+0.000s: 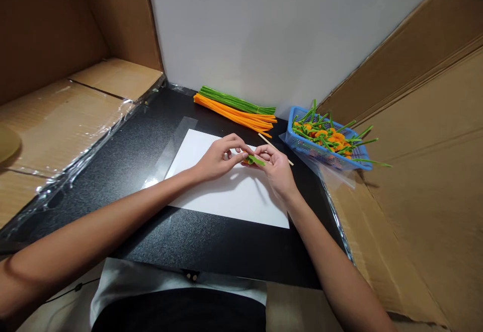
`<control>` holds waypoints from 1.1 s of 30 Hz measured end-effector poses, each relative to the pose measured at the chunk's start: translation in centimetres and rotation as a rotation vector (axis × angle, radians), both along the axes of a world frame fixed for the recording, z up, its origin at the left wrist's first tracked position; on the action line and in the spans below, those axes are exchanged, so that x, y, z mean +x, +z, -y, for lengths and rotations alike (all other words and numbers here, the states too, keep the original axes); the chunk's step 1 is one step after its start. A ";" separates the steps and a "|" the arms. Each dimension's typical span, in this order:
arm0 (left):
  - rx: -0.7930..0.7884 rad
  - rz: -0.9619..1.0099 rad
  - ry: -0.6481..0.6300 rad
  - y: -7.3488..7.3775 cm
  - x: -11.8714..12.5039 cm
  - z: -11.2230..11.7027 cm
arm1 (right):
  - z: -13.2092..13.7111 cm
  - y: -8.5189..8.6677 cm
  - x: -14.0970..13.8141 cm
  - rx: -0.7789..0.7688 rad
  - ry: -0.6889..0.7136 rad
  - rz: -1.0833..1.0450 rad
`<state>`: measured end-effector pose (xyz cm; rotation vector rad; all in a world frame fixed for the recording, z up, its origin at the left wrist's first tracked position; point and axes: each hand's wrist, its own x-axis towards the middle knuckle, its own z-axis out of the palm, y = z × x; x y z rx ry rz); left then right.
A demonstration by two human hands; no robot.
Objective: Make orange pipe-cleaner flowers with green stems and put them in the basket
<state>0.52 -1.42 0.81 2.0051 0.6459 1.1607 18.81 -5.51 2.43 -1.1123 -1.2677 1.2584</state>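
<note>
My left hand (pixel 221 157) and my right hand (pixel 274 167) meet over a white sheet of paper (pixel 226 193) on a black table. Both pinch a small piece made of green and orange pipe cleaner (pixel 255 160) between their fingertips. The left hand's fingers curl onto its left end, the right hand's thumb and fingers close on its right end. A thin wooden stick (pixel 274 147) lies just behind the right hand.
Bundles of green pipe cleaners (pixel 236 101) and orange pipe cleaners (pixel 234 114) lie at the back. A blue basket (pixel 302 143) with several finished green-and-orange pieces stands at the right. Cardboard walls (pixel 426 136) enclose both sides of the black table (pixel 132 171).
</note>
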 end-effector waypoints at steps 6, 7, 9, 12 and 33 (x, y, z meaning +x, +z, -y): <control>0.121 -0.019 0.032 -0.1 -0.1 -0.2 | 0.2 0.1 0.0 -0.022 0.013 -0.055; 0.123 -0.009 0.056 -0.1 -0.1 -0.2 | 0.1 0.1 0.0 -0.020 0.015 -0.066; 0.121 0.020 0.106 -0.2 -0.1 -0.2 | 0.1 0.1 0.0 -0.001 0.013 -0.076; 0.085 0.063 0.141 -0.2 0.0 -0.1 | 0.0 0.0 0.0 0.036 -0.020 -0.031; -0.291 0.115 0.151 -0.9 1.3 1.2 | -0.2 -0.6 -0.6 0.159 -0.060 0.110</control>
